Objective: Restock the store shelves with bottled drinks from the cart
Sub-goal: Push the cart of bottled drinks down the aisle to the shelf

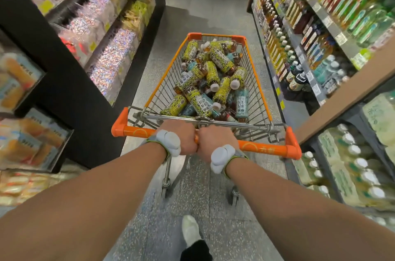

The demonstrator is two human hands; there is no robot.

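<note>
Snack shelves (111, 53): left of the hands. Left hand (179, 139), right hand (215, 143): clamped on handle (263, 147), knuckles touching, presumably for steering. Bottles (213, 77): heaped in cart (260, 89) beyond the hands, not yet shelved. Drink shelves (310, 32): right of the right hand.

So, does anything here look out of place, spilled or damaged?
Nothing looks damaged. The yellow- and teal-labelled plastic drink bottles lie jumbled on their sides in the orange-rimmed wire cart, loose rather than packed. The grey speckled floor shows no spill.
</note>
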